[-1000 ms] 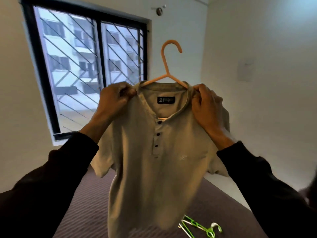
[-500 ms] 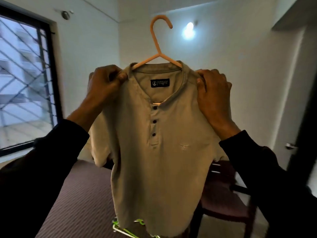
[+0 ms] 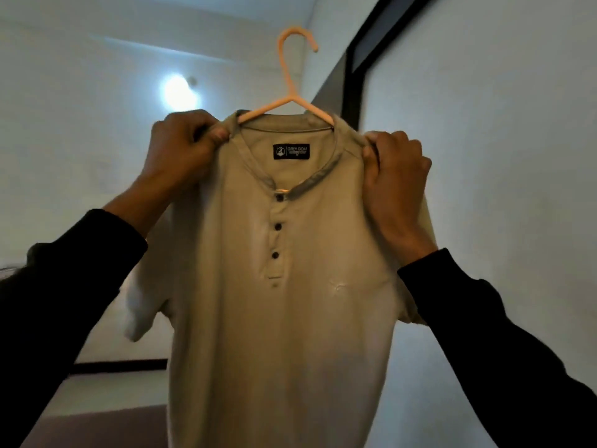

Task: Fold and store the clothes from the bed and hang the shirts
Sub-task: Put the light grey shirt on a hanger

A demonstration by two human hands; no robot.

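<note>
Head view. A beige short-sleeved shirt (image 3: 290, 302) fills the middle of the frame, held up in the air, front toward the camera. It sits on a pale orange hanger (image 3: 292, 92), whose hook stands at 12 o'clock above the collar and curls toward 1 o'clock; both sloping arms of the hanger run down inside the neck opening. A short piece of the hanger also shows through the open top of the placket.

Left hand (image 3: 181, 156): at 10 o'clock from the shirt's centre, fingers curled, thumb and fingers clamped on the shoulder seam just beside the collar. Right hand (image 3: 395, 179): at 2 o'clock, fingers curled over the opposite shoulder, pinching the fabric there. Both forearms wear black sleeves (image 3: 64, 302) that enter from 8 and 4 o'clock.

Shirt details: a dark label (image 3: 291, 151) inside the back of the neck, text too blurred to read with confidence; three dark buttons (image 3: 277, 227) in a vertical row down the placket; a small pale embroidered mark (image 3: 337, 285) on the chest at 3 o'clock from the lowest button. One sleeve hangs loose at 8 o'clock, the other is partly hidden behind the right wrist.

Surroundings: a white wall (image 3: 80, 92) behind, with a glowing lamp (image 3: 177, 92) at 11 o'clock. A dark door frame (image 3: 353, 76) runs up toward 1 o'clock. A brown surface (image 3: 97, 425) shows at 7 o'clock; what it is cannot be told.
</note>
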